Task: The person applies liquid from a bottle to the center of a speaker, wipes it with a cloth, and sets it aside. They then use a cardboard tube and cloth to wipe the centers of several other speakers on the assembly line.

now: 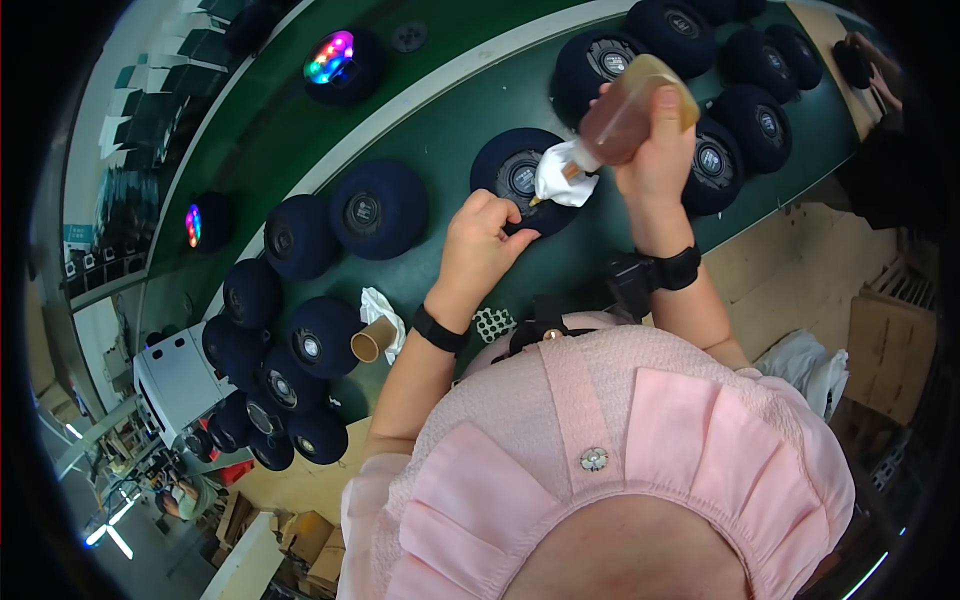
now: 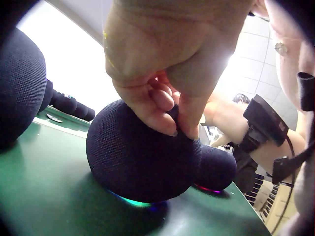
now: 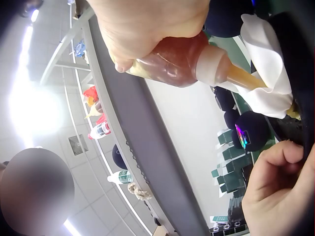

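Right grip: fingers and thumb curled around a squeeze bottle of amber to reddish-brown contents, tilted nozzle-down toward the left grip. White wrap around the nozzle; the tip emerges below it, over the recessed base of a round navy unit. Contact between tip and base: cannot tell.

Left grip: fingers bent, thumb and forefinger pinching at the near edge of that unit's fabric cover. Unit sits on the green worktop, directly ahead of the left grip, base up; left wrist view shows a green-blue glow under it.

Just behind each grip: a black wristband on each wrist, left and right.

Left of the left grip: two similar units near each other, then a cluster crowding the worktop's end, with a grey box beyond. Behind and left of that grip: cardboard tube touching crumpled white paper.

Around the right grip, ahead and to its right: more units, bases visible. Farther right, another person's hand near a dark unit.

Well ahead and left of both grips, past a pale strip: a unit showing multicoloured lights.
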`<state>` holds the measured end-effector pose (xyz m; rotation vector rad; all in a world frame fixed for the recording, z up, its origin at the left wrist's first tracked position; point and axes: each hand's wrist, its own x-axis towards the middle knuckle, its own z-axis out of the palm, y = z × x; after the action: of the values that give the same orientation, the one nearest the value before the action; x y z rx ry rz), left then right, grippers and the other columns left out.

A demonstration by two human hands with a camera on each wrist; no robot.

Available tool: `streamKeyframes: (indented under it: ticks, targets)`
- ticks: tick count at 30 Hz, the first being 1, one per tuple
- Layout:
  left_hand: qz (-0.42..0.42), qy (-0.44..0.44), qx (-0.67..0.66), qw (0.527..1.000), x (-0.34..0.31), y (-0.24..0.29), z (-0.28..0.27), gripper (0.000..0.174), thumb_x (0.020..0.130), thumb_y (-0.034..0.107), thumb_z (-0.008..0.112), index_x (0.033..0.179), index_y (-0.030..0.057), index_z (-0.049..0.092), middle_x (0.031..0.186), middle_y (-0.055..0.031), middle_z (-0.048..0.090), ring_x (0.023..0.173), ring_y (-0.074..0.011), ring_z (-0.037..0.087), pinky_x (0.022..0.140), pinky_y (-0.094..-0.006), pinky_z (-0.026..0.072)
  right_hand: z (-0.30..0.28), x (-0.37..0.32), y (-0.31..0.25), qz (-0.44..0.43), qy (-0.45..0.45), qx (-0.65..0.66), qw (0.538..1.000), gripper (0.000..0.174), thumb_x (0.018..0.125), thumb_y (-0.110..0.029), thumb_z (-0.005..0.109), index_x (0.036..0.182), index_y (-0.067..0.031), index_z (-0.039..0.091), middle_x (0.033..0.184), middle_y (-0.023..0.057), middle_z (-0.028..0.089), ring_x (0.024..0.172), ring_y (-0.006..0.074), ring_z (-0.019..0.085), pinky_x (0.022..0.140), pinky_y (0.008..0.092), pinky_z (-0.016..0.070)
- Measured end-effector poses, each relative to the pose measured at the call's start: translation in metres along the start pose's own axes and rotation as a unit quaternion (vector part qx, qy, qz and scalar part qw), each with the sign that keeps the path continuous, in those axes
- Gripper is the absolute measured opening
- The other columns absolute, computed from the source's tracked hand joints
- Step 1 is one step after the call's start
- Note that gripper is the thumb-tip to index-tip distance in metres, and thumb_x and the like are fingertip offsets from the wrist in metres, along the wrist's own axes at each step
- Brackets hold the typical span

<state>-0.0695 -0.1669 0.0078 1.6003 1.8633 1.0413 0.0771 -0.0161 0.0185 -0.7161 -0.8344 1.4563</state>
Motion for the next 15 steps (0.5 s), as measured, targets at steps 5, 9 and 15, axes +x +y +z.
streamKeyframes:
  ticks: [5, 9, 15]
  targets:
    - [0.019, 0.020, 0.059, 0.998, 0.001, 0.009, -0.005, 0.031, 0.056, 0.010, 0.081, 0.076, 0.0050, 0.057, 0.071, -0.0047, 0.048, 0.057, -0.0153, 0.050, 0.051, -0.0272, 0.0430, -0.019, 0.023, -0.044, 0.099, 0.107, 0.139, 0.979, 0.054, 0.093, -0.051, 0.036, 0.112, -0.0014, 0.046, 0.094, 0.0205, 0.058, 0.087, 0.0318, 0.059, 0.079, 0.0455, 0.0506]
    - [0.080, 0.088, 0.149, 0.982, 0.007, 0.029, 0.000, 0.031, 0.057, 0.018, 0.080, 0.076, 0.0066, 0.058, 0.075, -0.0065, 0.051, 0.067, -0.0231, 0.054, 0.057, -0.0335, 0.0445, -0.040, 0.030, -0.074, 0.066, 0.142, 0.173, 0.972, 0.058, 0.092, -0.053, 0.034, 0.114, -0.0001, 0.044, 0.098, 0.0199, 0.056, 0.093, 0.0350, 0.056, 0.083, 0.0486, 0.0486]
    - [0.026, 0.020, 0.256, 0.966, 0.016, 0.052, 0.025, 0.034, 0.054, 0.025, 0.081, 0.074, 0.0072, 0.061, 0.078, -0.0069, 0.051, 0.077, -0.0266, 0.052, 0.061, -0.0363, 0.0447, -0.043, 0.025, -0.081, 0.055, 0.139, 0.182, 0.972, 0.056, 0.092, -0.052, 0.037, 0.115, -0.0023, 0.044, 0.100, 0.0194, 0.055, 0.093, 0.0341, 0.056, 0.083, 0.0485, 0.0488]
